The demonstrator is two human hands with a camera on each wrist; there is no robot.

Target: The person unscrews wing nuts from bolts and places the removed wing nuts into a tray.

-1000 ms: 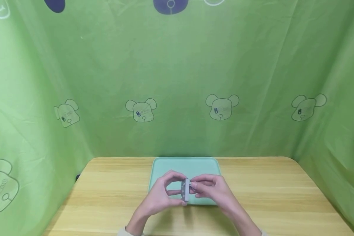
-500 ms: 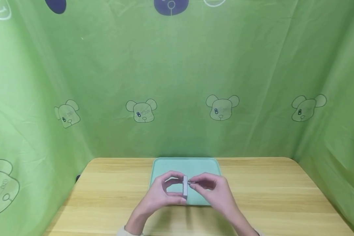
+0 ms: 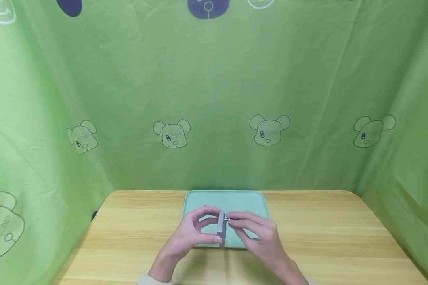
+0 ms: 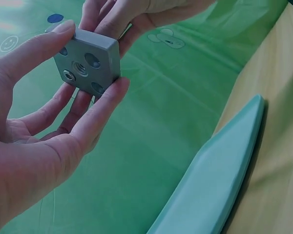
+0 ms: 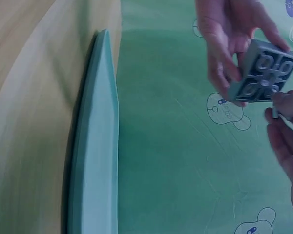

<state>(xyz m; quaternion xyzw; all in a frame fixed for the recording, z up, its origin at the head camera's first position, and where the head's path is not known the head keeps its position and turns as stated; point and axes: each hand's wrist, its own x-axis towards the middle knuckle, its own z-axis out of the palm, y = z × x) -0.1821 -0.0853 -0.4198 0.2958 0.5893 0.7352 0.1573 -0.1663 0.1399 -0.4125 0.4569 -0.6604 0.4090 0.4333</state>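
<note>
My left hand [image 3: 187,233] holds a small grey square block [image 3: 220,227] by its edges, thumb at one side and fingers at the other, above the tray. In the left wrist view the block's near face [image 4: 95,76] has a threaded centre hole and round holes at its corners; a metal ring shows in one corner hole. The right wrist view shows the opposite face [image 5: 269,75], with raised rings and ribs. My right hand [image 3: 262,233] pinches a thin silver metal rod [image 3: 226,219] whose end meets that ribbed face near a corner. Fingertips hide part of the rod.
A mint-green tray [image 3: 224,192] with a low rim lies beneath the hands on a wood-grain table [image 3: 317,225]. Green curtain [image 3: 214,87] with bear-face prints surrounds the table at the back and both sides.
The left hand has turned the block, so its holed side no longer faces the head camera, and moved it slightly left. The right hand's fingers have straightened somewhat and shifted their pinch on the rod.
</note>
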